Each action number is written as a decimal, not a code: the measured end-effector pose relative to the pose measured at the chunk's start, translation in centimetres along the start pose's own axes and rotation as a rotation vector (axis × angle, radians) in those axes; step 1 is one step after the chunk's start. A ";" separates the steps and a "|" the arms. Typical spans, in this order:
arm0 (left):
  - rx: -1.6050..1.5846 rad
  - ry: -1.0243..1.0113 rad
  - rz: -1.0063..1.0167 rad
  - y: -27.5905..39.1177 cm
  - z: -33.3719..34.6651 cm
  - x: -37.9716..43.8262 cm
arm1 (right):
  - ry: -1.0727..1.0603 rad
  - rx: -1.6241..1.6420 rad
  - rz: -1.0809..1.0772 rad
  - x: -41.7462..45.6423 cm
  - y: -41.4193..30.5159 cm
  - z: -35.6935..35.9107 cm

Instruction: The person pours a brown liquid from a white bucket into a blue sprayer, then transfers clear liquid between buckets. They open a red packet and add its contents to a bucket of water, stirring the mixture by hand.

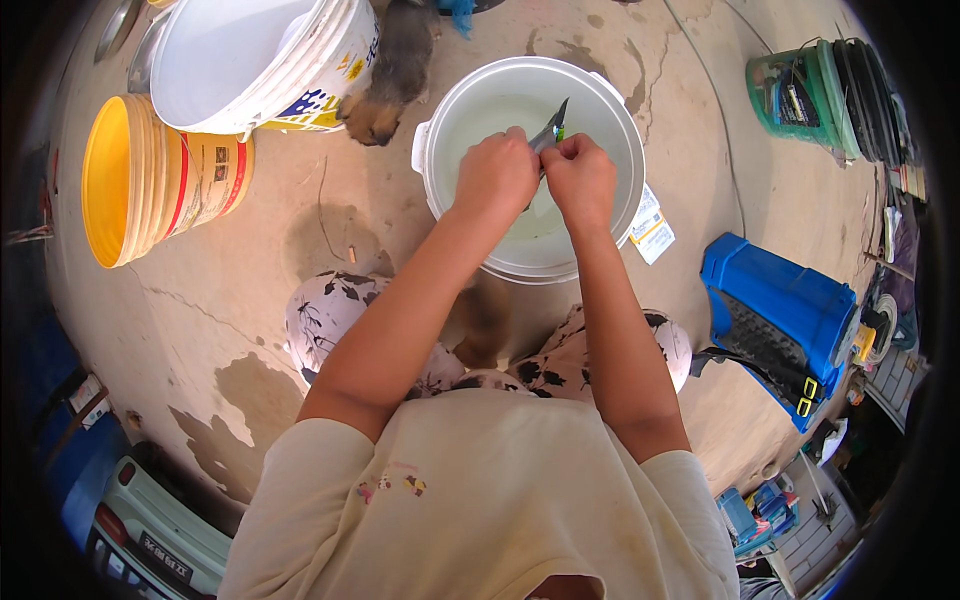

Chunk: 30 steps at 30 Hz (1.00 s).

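Note:
A white plastic tub point(450, 247) with side handles holds shallow, slightly cloudy water point(480, 127). Above that water, my left hand point(499, 172) is closed around a slim silvery-grey thing point(546, 138) that looks like a small fish. Its dark, tapered end points up and away from me. Close beside it, my right hand point(580, 176) has its fingertips pinched together against the same thing. A bright green bit shows between the hands; what it belongs to cannot be made out. My fingers hide most of the held thing.
A white bucket point(225, 67) and a yellow bucket point(112, 180) lie to the left. A puppy point(390, 75) is beside them; brown fur point(481, 319) shows between my knees. At right are a blue knapsack sprayer point(780, 315), a green bucket point(784, 97) and a printed packet point(651, 225).

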<state>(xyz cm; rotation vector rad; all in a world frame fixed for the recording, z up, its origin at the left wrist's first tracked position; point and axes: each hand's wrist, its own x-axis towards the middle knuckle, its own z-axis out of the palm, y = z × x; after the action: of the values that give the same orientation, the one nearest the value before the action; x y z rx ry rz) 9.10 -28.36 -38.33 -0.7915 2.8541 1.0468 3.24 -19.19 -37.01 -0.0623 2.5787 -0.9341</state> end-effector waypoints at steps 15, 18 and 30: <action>-0.372 -0.135 -0.138 -0.5 1.3 0.2 | 0.004 0.028 -0.140 0.1 0.6 0.3; -0.230 -0.092 -0.150 0.3 0.9 0.0 | 0.056 -0.045 -0.169 0.2 1.2 0.7; -0.022 -0.232 -0.149 -1.0 -0.7 0.6 | 0.004 -0.303 -0.367 0.7 4.0 1.4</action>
<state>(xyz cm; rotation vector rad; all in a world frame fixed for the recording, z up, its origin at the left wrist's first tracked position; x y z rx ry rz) 9.15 -29.71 -38.52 -0.8106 2.5537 1.0736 3.52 -17.06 -40.76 -0.6353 2.7426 -0.6462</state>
